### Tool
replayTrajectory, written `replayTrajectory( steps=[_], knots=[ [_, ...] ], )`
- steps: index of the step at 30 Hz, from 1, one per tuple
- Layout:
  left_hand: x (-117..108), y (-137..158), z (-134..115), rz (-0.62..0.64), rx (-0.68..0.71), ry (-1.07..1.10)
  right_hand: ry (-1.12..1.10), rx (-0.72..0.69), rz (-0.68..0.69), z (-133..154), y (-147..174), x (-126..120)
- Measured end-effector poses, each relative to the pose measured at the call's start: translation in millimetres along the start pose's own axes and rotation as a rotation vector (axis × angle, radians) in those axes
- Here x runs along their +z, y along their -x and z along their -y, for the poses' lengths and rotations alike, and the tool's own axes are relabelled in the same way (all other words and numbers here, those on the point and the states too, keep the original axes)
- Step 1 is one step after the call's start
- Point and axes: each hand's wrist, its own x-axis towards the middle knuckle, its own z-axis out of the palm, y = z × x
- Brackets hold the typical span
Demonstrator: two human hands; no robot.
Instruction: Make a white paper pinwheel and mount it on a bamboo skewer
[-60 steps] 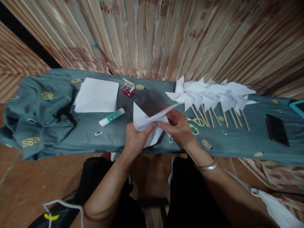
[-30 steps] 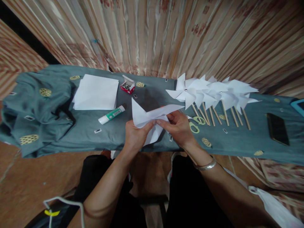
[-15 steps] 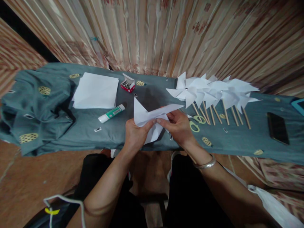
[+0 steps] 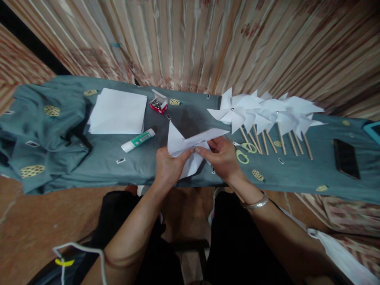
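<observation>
Above the table's near edge, a white paper pinwheel point(image 4: 194, 139) is held between both hands. My left hand point(image 4: 169, 164) grips its left side, with the thumb pressed on its middle. From the right, my right hand point(image 4: 224, 158) pinches it, its thumb tip beside the left one at the centre. A small dark spot shows between the thumbs; I cannot make out whether it is a pin. Most fingers are hidden behind the paper. Green-handled scissors point(image 4: 243, 152) lie just right of my right hand, their blades partly hidden. A glue stick point(image 4: 138, 140) lies to the left.
A stack of white paper point(image 4: 118, 113) and an open red box of metal pins point(image 4: 158, 103) lie at the back left. Several finished pinwheels point(image 4: 252, 109) on wooden sticks overlap at the back right. Further right is a black phone point(image 4: 346, 158). A green cloth point(image 4: 97, 174) covers the table.
The whole view has shifted slightly. Both hands keep nearly the same grip on the pinwheel, thumbs still at its centre.
</observation>
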Motion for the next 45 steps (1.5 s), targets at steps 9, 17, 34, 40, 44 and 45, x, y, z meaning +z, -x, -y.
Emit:
replayTrajectory(
  steps=[9, 17, 34, 40, 44, 45],
  knots=[
    [0.8, -1.3, 0.8, -0.001, 0.021, -0.014, 0.054, -0.007, -0.015, -1.1, -0.9, 1.1],
    [1.5, -1.2, -2.0, 0.014, -0.047, 0.052, 0.049, -0.006, 0.013, 1.2, -3.9, -3.0],
    [0.8, 2.9, -7.2, 0.096, -0.254, 0.193, 0.002, 0.079, 0.05, -0.3, -3.1, -11.5],
    [2.2, 3.2, -5.2, 0.099, -0.262, 0.255, 0.035, 0.056, 0.027, -3.1, -1.9, -12.1],
    [-1.3, 2.2, -9.5, 0.182, -0.277, 0.347, -0.006, 0.033, 0.006, -3.0, -4.3, -18.1],
    [-3.3, 0.8, -10.6, 0.203, -0.266, 0.367, -0.024, 0.026, -0.004, -2.1, -5.3, -20.8]
  ],
)
